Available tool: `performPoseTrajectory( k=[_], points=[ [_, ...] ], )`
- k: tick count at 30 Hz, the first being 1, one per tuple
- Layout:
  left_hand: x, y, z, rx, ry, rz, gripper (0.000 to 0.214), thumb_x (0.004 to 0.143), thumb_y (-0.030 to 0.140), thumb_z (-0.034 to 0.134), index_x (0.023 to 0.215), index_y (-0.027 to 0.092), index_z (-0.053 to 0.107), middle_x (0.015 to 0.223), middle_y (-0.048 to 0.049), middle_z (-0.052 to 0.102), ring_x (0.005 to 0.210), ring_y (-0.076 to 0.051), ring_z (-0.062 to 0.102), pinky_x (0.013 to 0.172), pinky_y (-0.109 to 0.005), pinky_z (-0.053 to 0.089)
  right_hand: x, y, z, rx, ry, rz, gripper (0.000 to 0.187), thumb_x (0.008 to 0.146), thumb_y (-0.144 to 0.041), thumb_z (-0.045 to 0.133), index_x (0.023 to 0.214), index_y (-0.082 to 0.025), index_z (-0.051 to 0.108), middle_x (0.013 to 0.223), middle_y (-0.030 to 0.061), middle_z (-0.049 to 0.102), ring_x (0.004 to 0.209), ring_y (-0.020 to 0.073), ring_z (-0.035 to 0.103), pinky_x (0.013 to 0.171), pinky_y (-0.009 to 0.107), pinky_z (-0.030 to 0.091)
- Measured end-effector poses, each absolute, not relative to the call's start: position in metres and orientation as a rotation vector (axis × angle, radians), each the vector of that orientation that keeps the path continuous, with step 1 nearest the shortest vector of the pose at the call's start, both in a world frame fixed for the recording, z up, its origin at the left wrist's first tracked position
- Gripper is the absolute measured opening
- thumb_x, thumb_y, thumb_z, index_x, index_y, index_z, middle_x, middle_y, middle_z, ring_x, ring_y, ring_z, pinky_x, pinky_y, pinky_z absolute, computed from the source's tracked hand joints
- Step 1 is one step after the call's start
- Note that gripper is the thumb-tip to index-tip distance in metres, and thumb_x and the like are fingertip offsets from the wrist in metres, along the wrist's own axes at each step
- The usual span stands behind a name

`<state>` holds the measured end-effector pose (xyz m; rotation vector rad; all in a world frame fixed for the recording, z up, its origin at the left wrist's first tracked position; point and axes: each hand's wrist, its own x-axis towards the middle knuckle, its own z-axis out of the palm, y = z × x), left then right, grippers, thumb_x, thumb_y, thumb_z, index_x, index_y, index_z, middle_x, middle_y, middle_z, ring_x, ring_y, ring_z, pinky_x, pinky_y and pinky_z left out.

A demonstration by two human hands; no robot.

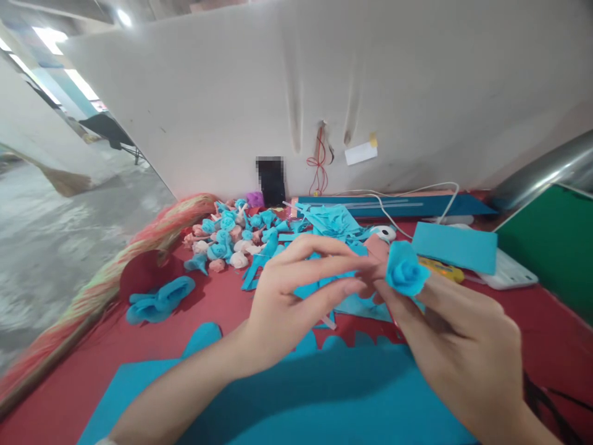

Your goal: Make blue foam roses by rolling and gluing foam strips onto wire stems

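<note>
A small blue crepe-paper rose [407,272] faces up toward me, its petals curled around a tight centre. My right hand [458,334] is closed around the rose's base, which the fingers mostly hide. From the left, my left hand [301,296] reaches close to the flower. Its thumb and fingers are extended and slightly apart, with the tips beside the right fingertips; nothing shows between them. Below both hands lies a large blue paper sheet [296,395]. Behind them are blue paper strips and pieces [333,222].
Several finished blue, pink and white paper flowers [227,235] are heaped at the back left. Looped blue paper petals [160,300] lie on the red table [213,309]. A blue box [454,247], a white phone [509,275] and a white cable [389,213] are at the right. A broom [115,278] borders the left edge.
</note>
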<state>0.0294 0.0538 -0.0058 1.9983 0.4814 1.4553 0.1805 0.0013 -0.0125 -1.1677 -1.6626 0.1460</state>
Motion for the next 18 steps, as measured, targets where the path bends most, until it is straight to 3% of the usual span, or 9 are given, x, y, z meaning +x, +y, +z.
performPoseTrajectory(
  k=[5, 12, 18],
  points=[
    [0.0286, 0.0532, -0.0077, 1.78, 0.519, 1.334, 0.016, 0.08, 0.018, 0.062, 0.085, 0.027, 0.074, 0.078, -0.0009, 0.071, 0.077, -0.014, 0.063, 0.073, -0.028, 0.053, 0.1787, -0.0014, -0.0098, -1.14, -1.606, 0.35, 0.018, 0.083, -0.017, 0.056, 0.072, -0.028, 0.065, 0.061, -0.0039, 0.064, 0.057, 0.0124, 0.06, 0.05, 0.02, 0.048],
    [0.0289, 0.0566, -0.0032, 1.204, 0.485, 1.066, 0.02, 0.085, 0.027, 0.055, 0.089, 0.022, 0.074, 0.087, -0.0048, 0.074, 0.075, -0.016, 0.065, 0.071, -0.031, 0.054, 0.1822, 0.0001, -0.0072, -0.992, -1.239, 1.121, 0.014, 0.083, -0.031, 0.061, 0.073, -0.029, 0.071, 0.066, -0.0043, 0.068, 0.054, 0.0085, 0.062, 0.049, 0.013, 0.052],
    [0.0306, 0.0575, -0.0036, 1.127, 0.462, 1.022, 0.017, 0.083, 0.025, 0.058, 0.089, 0.019, 0.073, 0.088, -0.0051, 0.075, 0.066, -0.014, 0.063, 0.07, -0.031, 0.054, 0.1859, 0.0003, -0.0093, -0.954, -1.216, 1.289, 0.016, 0.085, -0.034, 0.059, 0.077, -0.027, 0.07, 0.067, -0.0025, 0.067, 0.055, 0.008, 0.061, 0.05, 0.014, 0.049]
  ],
)
